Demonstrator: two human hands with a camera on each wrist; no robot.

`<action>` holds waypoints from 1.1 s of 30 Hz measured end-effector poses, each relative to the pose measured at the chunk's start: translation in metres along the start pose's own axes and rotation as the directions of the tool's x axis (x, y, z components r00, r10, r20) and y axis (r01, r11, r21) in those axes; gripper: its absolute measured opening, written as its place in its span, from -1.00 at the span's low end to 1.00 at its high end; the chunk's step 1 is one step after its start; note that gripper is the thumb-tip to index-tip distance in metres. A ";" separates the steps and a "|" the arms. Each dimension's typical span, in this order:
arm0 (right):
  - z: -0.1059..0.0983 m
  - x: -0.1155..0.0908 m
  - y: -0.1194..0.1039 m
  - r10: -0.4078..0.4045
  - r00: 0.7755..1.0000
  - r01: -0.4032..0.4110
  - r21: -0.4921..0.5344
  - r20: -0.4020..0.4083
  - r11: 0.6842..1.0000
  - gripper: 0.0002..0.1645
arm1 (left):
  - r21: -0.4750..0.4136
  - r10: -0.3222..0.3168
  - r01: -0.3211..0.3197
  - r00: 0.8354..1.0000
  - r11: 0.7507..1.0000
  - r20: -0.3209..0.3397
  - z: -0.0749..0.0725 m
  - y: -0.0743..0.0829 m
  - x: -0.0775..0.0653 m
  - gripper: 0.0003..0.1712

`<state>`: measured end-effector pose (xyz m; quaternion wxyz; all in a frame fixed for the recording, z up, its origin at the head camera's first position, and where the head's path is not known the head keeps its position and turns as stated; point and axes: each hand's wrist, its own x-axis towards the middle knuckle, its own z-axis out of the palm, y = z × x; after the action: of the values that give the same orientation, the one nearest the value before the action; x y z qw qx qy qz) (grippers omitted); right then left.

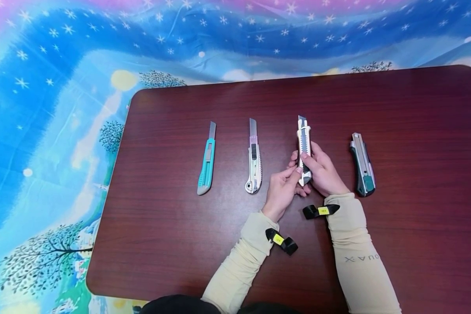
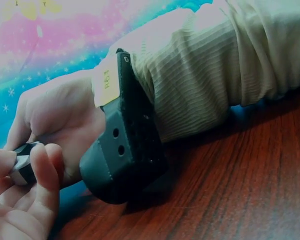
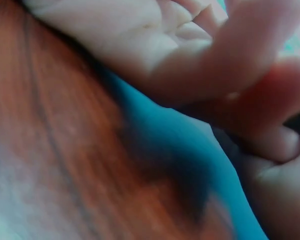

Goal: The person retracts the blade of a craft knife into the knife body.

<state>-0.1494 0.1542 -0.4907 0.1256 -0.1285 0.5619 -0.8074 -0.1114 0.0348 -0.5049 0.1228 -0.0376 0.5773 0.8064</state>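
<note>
In the head view, your white cutter (image 1: 305, 141) is held over the surface (image 1: 172, 244), nearer its far edge than its near one, its tip aimed at the far edge. Your right hand (image 1: 325, 172) grips the body from the right, thumb along the top; your left hand (image 1: 280, 194) pinches the butt end. A short piece of blade seems to show at the tip, so a slip of the right-hand grip while the left pulls or twists could swing that edge toward your fingers. Toward the left edge lie a teal cutter (image 1: 206, 163) and a silver-and-purple cutter (image 1: 253, 159), both with long blades bare; a careless reach across could catch them. A green-and-grey cutter (image 1: 363, 165) lies to the right of your right hand.

The left wrist view gives what the head view lacks: the butt end side-on, between your left fingertips, with your right palm behind it. The blade does not show here, so don't judge its exposure from this angle.

The right wrist view is blurred, mostly curled fingers close up above the surface; you cannot tell from it how firmly the cutter is held.
</note>
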 end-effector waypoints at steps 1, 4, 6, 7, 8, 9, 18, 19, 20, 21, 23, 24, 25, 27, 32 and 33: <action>0.000 0.000 0.000 0.001 1.000 -0.001 0.006 0.010 1.000 -0.48 | 0.003 0.002 -0.002 1.000 1.000 -0.005 0.000 0.000 0.000 -0.68; -0.001 0.000 0.000 0.000 0.999 -0.001 0.031 0.044 1.000 -0.44 | 0.016 0.013 -0.013 1.000 1.000 -0.014 -0.001 -0.002 0.000 -0.69; -0.002 0.000 0.000 -0.004 0.998 0.000 0.053 0.065 0.999 -0.43 | 0.023 0.020 -0.020 1.000 1.000 -0.012 -0.001 -0.002 -0.001 -0.68; -0.002 0.000 0.000 -0.007 0.997 0.002 0.064 0.075 0.998 -0.43 | 0.025 0.023 -0.023 1.000 0.999 -0.010 -0.001 -0.001 -0.001 -0.67; -0.003 0.000 0.000 -0.010 0.996 0.003 0.080 0.088 0.997 -0.44 | 0.026 0.026 -0.026 1.000 0.999 -0.005 -0.001 -0.001 -0.001 -0.66; -0.003 0.000 0.000 -0.011 0.995 0.001 0.093 0.098 0.996 -0.44 | 0.028 0.030 -0.030 1.000 0.999 -0.001 -0.001 -0.001 0.000 -0.65; -0.009 0.000 0.001 -0.018 0.983 -0.012 0.164 0.183 0.986 -0.41 | 0.017 0.034 -0.034 0.999 0.999 -0.002 -0.001 -0.002 0.000 -0.63; -0.009 0.000 0.001 -0.019 0.981 -0.013 0.166 0.192 0.986 -0.40 | 0.014 0.030 -0.030 1.000 0.999 -0.003 -0.001 -0.002 0.000 -0.62; -0.009 0.000 0.000 -0.017 0.980 -0.016 0.166 0.197 0.986 -0.38 | 0.011 0.027 -0.027 1.000 1.000 -0.001 -0.001 -0.002 0.000 -0.60; -0.009 -0.001 0.000 -0.010 0.980 -0.024 0.166 0.199 0.986 -0.36 | 0.007 0.025 -0.025 1.000 1.000 0.001 -0.001 -0.002 0.000 -0.59; -0.009 -0.001 -0.002 0.003 0.979 -0.039 0.170 0.203 0.985 -0.33 | -0.008 0.019 -0.019 1.000 1.000 0.005 -0.002 -0.002 0.000 -0.57; -0.008 -0.001 -0.003 0.009 0.979 -0.045 0.171 0.206 0.984 -0.32 | -0.017 0.016 -0.015 1.000 1.000 0.008 -0.002 -0.002 0.000 -0.56; -0.008 -0.001 -0.003 0.010 0.978 -0.046 0.170 0.210 0.984 -0.31 | -0.024 0.013 -0.013 1.000 1.000 0.011 -0.002 -0.002 0.000 -0.56; -0.008 -0.002 -0.004 0.020 0.977 -0.056 0.168 0.211 0.984 -0.31 | -0.039 0.008 -0.008 1.000 0.999 0.013 -0.002 -0.002 0.000 -0.56; -0.008 -0.002 -0.005 0.031 0.976 -0.068 0.167 0.214 0.984 -0.29 | -0.050 0.007 -0.006 1.000 0.999 0.013 -0.003 -0.002 -0.001 -0.56; -0.008 -0.002 -0.005 0.033 0.976 -0.071 0.169 0.214 0.983 -0.29 | -0.051 0.007 -0.006 1.000 0.999 0.014 -0.003 -0.002 -0.001 -0.56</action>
<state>-0.1502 0.1637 -0.4888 0.2164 -0.1868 0.4751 -0.8322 -0.1104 0.0326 -0.5071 0.1232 -0.0331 0.5557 0.8215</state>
